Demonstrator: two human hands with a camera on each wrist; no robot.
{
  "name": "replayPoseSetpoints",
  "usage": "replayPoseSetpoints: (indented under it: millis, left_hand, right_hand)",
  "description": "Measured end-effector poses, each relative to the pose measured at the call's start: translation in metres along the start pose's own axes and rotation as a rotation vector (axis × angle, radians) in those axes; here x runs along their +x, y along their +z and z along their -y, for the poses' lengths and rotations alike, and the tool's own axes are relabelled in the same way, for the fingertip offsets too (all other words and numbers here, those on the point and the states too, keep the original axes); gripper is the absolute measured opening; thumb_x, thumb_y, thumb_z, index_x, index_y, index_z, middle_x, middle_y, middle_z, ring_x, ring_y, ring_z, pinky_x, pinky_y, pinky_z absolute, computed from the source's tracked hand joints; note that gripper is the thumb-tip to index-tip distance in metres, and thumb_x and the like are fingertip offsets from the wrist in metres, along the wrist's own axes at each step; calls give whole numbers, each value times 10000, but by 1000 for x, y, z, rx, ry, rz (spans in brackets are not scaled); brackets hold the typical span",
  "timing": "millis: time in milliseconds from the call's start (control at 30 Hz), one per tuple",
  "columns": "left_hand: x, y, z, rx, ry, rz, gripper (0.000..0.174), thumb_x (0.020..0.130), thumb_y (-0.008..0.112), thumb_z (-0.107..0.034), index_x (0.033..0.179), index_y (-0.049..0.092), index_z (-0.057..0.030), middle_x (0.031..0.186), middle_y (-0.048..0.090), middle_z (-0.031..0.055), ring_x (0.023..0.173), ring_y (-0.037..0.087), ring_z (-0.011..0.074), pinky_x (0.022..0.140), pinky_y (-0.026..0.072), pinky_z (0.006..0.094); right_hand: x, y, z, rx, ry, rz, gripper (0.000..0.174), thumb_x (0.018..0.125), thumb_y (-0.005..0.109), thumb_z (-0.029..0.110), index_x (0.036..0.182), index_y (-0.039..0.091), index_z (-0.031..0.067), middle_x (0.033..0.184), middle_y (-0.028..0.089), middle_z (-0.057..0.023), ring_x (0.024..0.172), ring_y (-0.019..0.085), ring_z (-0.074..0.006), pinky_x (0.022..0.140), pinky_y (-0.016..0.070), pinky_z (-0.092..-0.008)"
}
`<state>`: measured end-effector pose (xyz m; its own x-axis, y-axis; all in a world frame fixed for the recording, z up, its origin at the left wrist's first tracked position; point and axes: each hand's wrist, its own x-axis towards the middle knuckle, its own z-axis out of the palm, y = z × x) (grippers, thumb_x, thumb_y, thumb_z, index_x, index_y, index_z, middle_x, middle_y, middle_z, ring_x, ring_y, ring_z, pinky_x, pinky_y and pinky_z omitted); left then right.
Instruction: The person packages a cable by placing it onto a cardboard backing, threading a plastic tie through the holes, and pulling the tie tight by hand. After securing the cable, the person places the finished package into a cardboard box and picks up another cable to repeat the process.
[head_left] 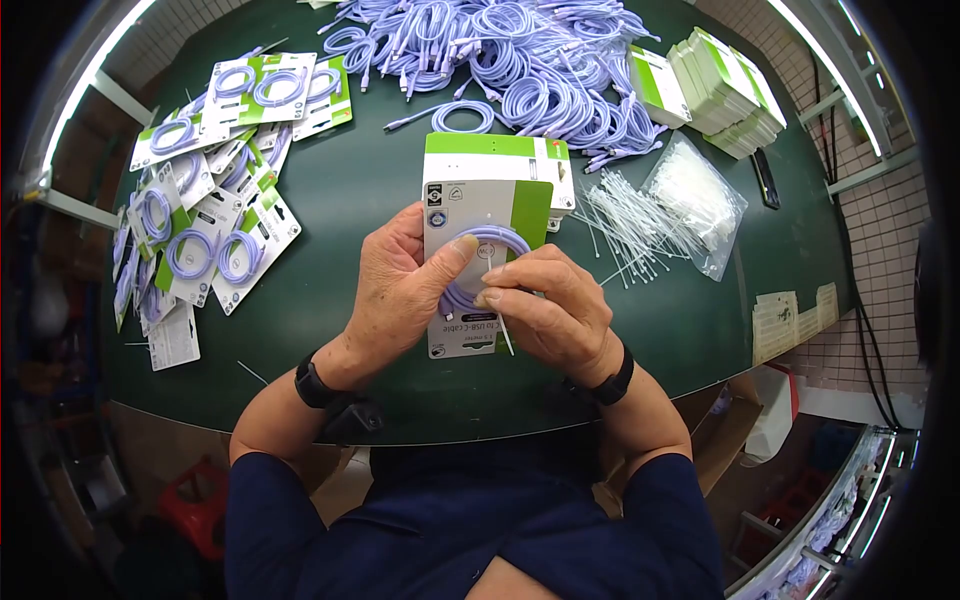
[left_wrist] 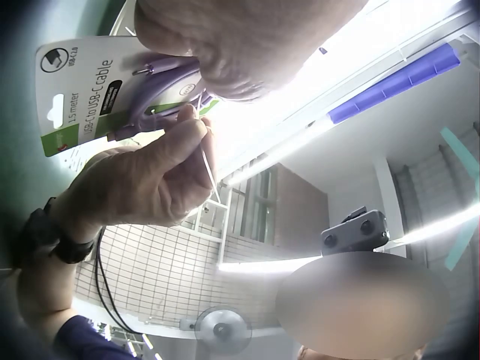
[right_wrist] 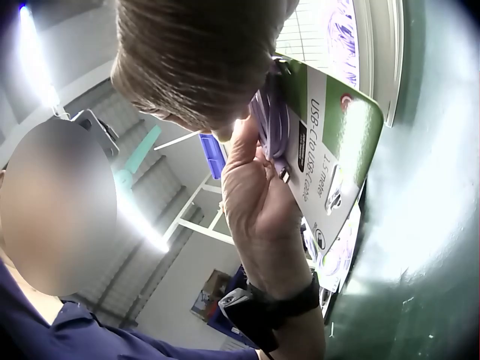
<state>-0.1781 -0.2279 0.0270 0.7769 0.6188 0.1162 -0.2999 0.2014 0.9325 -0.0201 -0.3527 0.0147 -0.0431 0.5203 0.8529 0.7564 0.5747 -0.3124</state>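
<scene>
My left hand (head_left: 395, 290) holds a white and green printed card (head_left: 465, 342) upright over the table, its thumb pressing a coiled purple USB-C cable (head_left: 500, 232) against the front. With thumb and fingertips, my right hand (head_left: 560, 305) pinches a thin white cable tie (head_left: 507, 335) at the coil's right side. One end of the tie (left_wrist: 209, 169) sticks out below the fingers in the left wrist view. The coil's metal plug (right_wrist: 284, 176) shows near the left thumb in the right wrist view. My right fingers hide part of the coil.
Behind the held card is a stack of cards (head_left: 560, 170). A heap of purple cables (head_left: 540, 60) covers the back. Loose cable ties (head_left: 630, 225) and a plastic bag (head_left: 700, 200) lie right, near more card stacks (head_left: 715, 85). Carded cables (head_left: 215, 215) pile up left on the green table (head_left: 340, 200).
</scene>
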Motion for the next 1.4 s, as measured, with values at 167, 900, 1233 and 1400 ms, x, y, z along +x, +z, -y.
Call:
replayPoseSetpoints:
  millis: [167,900,1233,1400]
  left_hand:
    - [0,1,0,4,-15,2,290,1062,651,-53,1332,628,50,1221,754,117,1065,701,120,936,585,294]
    - [-6,9,12,93,-39,40,283,1067,644,-59,1325,633,57,1208,757,118,1062,712,128,928,596,288]
    - [-7,12,3,65,10,51,297,1066,643,-54,1340,615,58,1211,754,118,1063,711,127,931,595,290]
    - [-8,11,0,89,17,49,296,1067,641,-49,1341,610,59,1213,752,119,1068,710,130,933,596,292]
  right_hand:
    - [1,1,1,42,39,-36,345,778,889,-50,1069,741,62,1067,751,-131,793,731,-244,672,602,-332]
    - [13,-11,-19,-191,114,-84,270,845,808,-79,1094,763,14,979,756,-124,838,717,-260,733,573,-347]
    - [10,-25,-2,-174,-35,40,402,750,854,-80,1116,788,74,1133,732,-105,893,712,-255,688,581,-338]
    - [8,-23,-2,-199,-49,19,409,746,863,-76,1117,782,77,1111,739,-99,897,716,-249,687,590,-335]
